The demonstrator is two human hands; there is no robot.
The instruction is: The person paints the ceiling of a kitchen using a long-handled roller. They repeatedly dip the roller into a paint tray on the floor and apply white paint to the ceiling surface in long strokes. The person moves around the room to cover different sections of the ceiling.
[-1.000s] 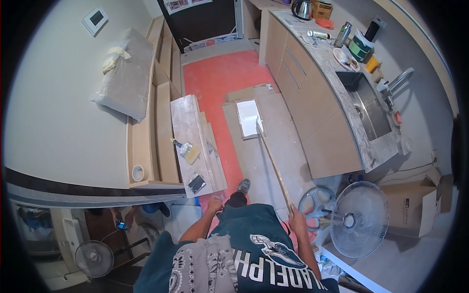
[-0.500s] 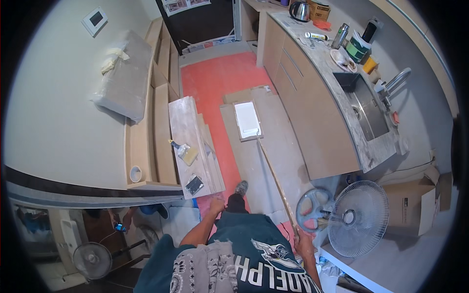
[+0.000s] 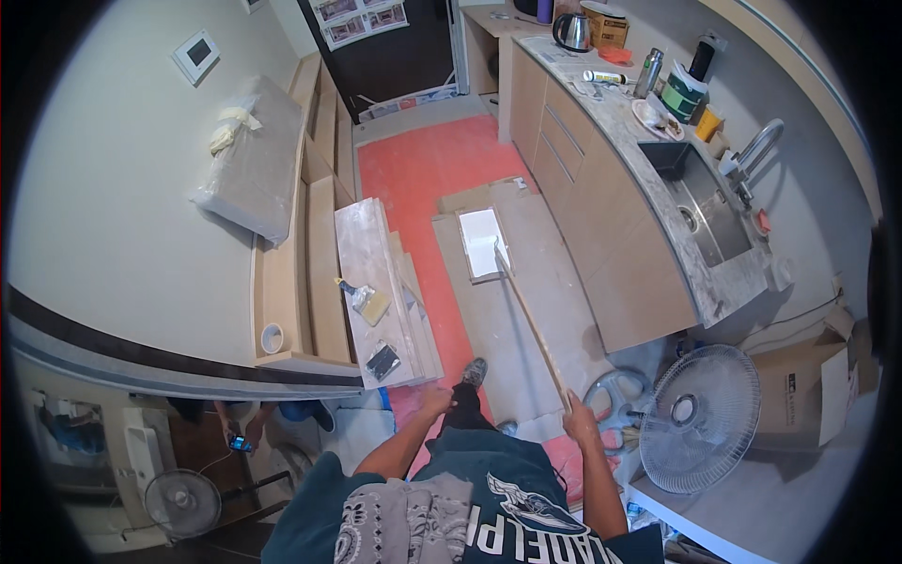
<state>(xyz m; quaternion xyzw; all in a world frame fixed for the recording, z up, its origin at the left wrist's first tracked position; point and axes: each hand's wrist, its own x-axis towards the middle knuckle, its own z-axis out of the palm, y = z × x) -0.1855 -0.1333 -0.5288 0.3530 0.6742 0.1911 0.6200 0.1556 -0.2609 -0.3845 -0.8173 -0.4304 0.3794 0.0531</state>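
My right hand is closed around the lower part of a long wooden pole. The pole slants forward and left to a shallow tray of white paint on the floor. Its far end lies over the tray's right side, where a thin bent wire shows. A roller head on it is hard to make out against the white. My left hand hangs beside my dark trouser leg, fingers curled, with nothing visible in them.
Pale boards at left carry a brush and a small dark packet. Cardboard covers the floor beside red sheeting. A counter with a sink runs along the right. A standing fan is near my right arm.
My right hand and the pole have moved forward, the pole's far end reaching farther into the tray. My left hand has shifted slightly right in the picture. The whole view has tilted slightly.
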